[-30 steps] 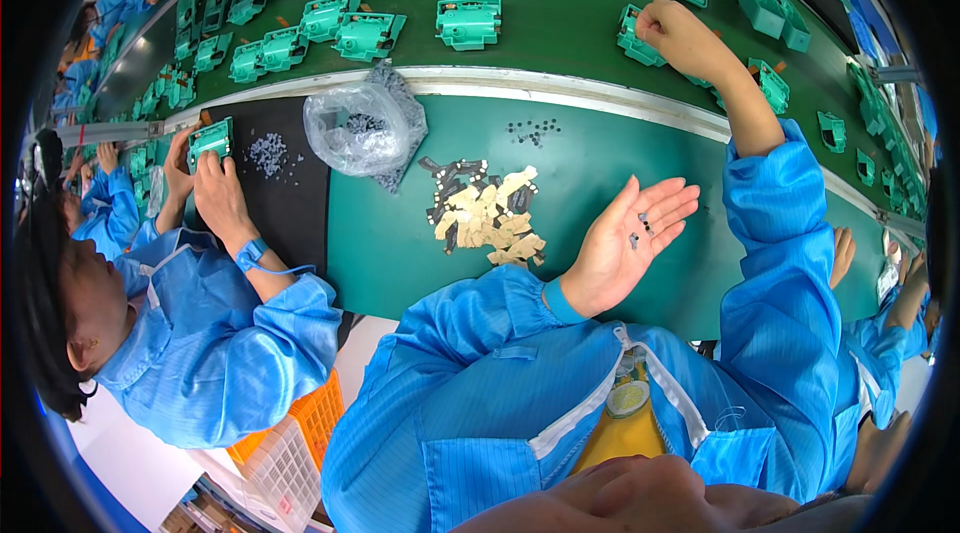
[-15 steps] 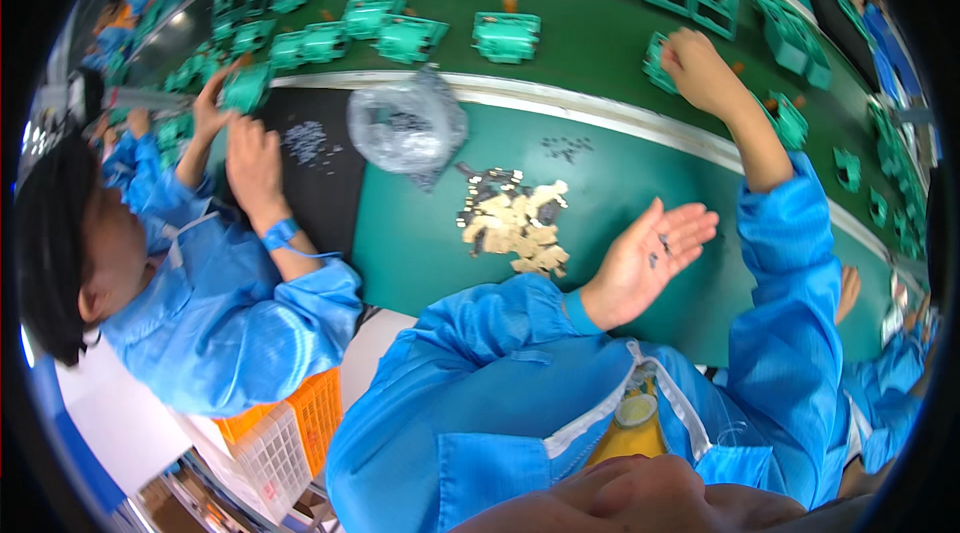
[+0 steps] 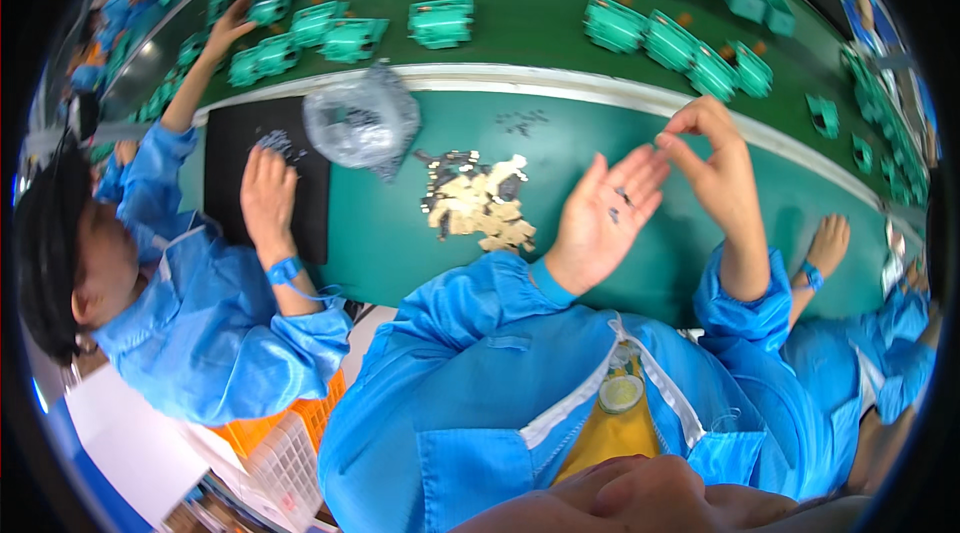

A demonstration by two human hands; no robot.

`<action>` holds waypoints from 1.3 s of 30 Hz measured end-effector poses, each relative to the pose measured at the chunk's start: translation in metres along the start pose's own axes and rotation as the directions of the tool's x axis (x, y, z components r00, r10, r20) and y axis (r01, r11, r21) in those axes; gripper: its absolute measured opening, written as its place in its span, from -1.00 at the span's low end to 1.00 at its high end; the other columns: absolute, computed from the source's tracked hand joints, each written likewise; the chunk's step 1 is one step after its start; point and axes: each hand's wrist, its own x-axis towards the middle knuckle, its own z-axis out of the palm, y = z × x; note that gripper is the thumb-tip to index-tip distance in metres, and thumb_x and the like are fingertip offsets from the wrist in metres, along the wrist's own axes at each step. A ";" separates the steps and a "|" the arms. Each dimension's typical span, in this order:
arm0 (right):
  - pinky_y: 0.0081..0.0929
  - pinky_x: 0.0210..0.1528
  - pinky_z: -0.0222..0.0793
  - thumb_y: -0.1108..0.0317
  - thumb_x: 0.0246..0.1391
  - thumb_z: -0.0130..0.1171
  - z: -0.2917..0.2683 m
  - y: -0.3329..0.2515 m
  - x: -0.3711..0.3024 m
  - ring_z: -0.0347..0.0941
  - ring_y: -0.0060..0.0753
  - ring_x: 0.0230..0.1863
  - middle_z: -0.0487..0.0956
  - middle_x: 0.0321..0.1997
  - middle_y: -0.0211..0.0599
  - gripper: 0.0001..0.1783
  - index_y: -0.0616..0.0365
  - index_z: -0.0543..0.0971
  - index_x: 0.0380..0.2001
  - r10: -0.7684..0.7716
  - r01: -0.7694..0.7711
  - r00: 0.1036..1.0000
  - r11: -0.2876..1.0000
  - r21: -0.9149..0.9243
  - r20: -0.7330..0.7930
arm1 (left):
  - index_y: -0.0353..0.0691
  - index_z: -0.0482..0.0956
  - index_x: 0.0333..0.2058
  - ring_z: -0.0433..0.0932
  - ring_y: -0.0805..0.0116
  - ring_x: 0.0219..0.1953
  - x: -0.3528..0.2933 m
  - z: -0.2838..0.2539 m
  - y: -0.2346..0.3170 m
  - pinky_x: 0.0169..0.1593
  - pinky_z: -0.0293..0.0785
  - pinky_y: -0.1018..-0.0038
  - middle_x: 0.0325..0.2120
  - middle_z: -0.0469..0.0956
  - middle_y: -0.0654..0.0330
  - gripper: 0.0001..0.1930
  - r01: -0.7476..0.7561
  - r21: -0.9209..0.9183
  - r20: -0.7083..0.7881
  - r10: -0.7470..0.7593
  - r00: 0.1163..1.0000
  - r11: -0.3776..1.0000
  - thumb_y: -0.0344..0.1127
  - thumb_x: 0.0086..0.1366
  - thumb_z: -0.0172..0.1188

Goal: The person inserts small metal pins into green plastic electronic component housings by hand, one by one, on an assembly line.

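My left hand (image 3: 600, 228) is palm up with its fingers stretched out flat. A couple of small dark parts (image 3: 614, 216) lie loose on its palm and fingers. Close to those fingertips, my right hand (image 3: 715, 168) is pinched, thumb against fingers; whatever sits in the pinch is too small to make out. Left of my hands, a heap of cream and black pieces (image 3: 480, 203) lies on the green mat (image 3: 400, 273). Beyond the heap are several scattered small dark parts (image 3: 522, 121), and beside them a clear plastic bag (image 3: 362, 123) with dark bits inside.
Past a pale rail (image 3: 560, 85) runs a dark green line bearing several teal housings (image 3: 441, 23). At left a co-worker's hand (image 3: 267, 198) is over a black mat (image 3: 310, 218) with small parts. Another person's hand (image 3: 828, 245) rests at right. Orange crates (image 3: 245, 433) stand low left.
My right hand has come down from a teal housing on the line to my left fingertips, now pinched. The view has shifted. The co-worker's far arm reaches toward the line.
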 end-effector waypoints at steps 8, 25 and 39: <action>-0.29 -0.15 0.30 0.53 -0.13 0.30 0.011 0.003 -0.059 0.34 -0.13 -0.22 0.44 -0.36 -0.22 -0.85 0.20 0.55 -0.42 0.055 -0.056 0.998 0.998 0.011 0.034 | -0.40 0.08 0.33 0.15 0.20 0.36 0.005 0.004 -0.004 0.37 0.07 0.33 0.37 0.07 -0.02 -0.29 0.065 0.015 0.065 -0.065 0.996 0.998 0.14 0.50 -0.36; -0.22 -0.15 0.22 0.49 -0.05 0.22 0.031 -0.012 -0.059 0.35 -0.09 -0.21 0.43 -0.31 -0.18 -0.91 0.20 0.51 -0.44 -0.051 0.061 0.997 0.973 -0.224 0.049 | -0.44 0.07 0.32 0.10 0.16 0.38 0.002 0.002 -0.007 0.43 -0.05 0.29 0.34 0.12 -0.04 -0.24 -0.008 0.165 0.086 -0.006 0.996 0.986 0.19 0.49 -0.41; -0.25 -0.16 0.19 0.52 -0.05 0.18 0.019 -0.023 -0.026 0.32 -0.10 -0.23 0.42 -0.34 -0.19 -0.92 0.22 0.49 -0.44 -0.011 0.087 0.959 0.962 -0.259 0.283 | -0.41 0.10 0.31 0.26 0.26 0.26 -0.004 0.003 -0.002 0.33 0.14 0.35 0.19 0.34 0.03 -0.30 -0.084 0.077 0.003 0.084 0.996 0.994 0.12 0.49 -0.29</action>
